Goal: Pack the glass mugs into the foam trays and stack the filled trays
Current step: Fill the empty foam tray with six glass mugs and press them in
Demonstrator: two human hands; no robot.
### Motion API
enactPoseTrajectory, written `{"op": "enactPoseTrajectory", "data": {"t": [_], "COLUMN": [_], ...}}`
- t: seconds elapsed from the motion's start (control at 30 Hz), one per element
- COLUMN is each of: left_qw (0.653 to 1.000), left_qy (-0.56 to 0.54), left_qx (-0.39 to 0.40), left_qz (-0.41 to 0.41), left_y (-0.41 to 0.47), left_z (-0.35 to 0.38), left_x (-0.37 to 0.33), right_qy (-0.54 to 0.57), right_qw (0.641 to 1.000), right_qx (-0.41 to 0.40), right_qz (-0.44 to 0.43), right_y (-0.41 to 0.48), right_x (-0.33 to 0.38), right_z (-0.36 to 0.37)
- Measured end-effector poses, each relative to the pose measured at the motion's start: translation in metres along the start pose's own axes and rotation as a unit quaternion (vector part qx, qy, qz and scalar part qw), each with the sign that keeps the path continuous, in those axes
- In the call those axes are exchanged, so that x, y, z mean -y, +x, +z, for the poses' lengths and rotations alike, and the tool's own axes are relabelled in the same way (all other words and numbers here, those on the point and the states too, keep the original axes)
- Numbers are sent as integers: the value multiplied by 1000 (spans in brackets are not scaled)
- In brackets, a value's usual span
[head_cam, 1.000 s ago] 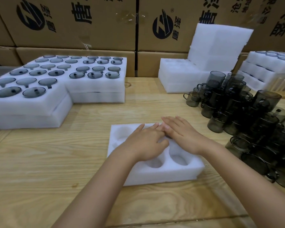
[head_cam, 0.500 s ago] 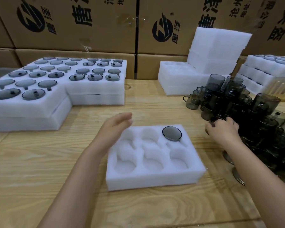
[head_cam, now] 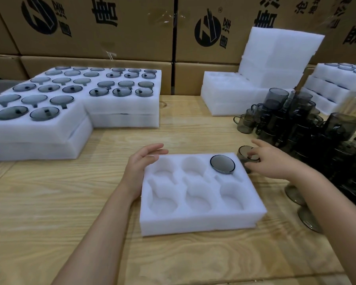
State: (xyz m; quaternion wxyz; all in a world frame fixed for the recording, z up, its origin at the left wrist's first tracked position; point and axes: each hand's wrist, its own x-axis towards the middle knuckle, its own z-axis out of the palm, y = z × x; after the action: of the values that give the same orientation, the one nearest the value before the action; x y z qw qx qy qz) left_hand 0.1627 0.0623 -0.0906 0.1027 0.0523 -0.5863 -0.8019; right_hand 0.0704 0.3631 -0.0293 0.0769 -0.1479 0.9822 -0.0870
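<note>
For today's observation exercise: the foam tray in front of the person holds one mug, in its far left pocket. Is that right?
Wrong pocket. The head view shows the one mug in the far right pocket of the foam tray, not the far left.

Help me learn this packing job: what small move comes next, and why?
Probably lift the smoky grey glass mug the right hand grips into the white foam tray's far middle pocket: only its far right pocket holds a packed mug, five are empty.
</note>
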Motion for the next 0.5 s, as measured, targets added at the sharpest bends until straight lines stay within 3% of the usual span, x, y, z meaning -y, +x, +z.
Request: {"op": "enactPoseTrajectory", "data": {"t": [0.07, 0.27, 0.4, 0.5], "left_qw": [1000, 1000, 1000, 1000], "left_qy": [3, 11, 14, 18], "left_qx": [4, 13, 22, 23], "left_qz": [-1, -5, -5, -4], "left_y": [1, 1, -1, -1], "left_z": [0, 0, 1, 1], "left_x": [0, 0, -1, -1], "right_qy": [-28, -14, -47, -12], "right_qw": [999, 994, 994, 995], "right_qx": [16, -86, -64, -56], "right_qz": [-16, 65, 78, 86], "right_y": [1, 2, 6, 11], "right_x": [0, 2, 9, 15], "right_z": [-2, 2, 5, -2]}}
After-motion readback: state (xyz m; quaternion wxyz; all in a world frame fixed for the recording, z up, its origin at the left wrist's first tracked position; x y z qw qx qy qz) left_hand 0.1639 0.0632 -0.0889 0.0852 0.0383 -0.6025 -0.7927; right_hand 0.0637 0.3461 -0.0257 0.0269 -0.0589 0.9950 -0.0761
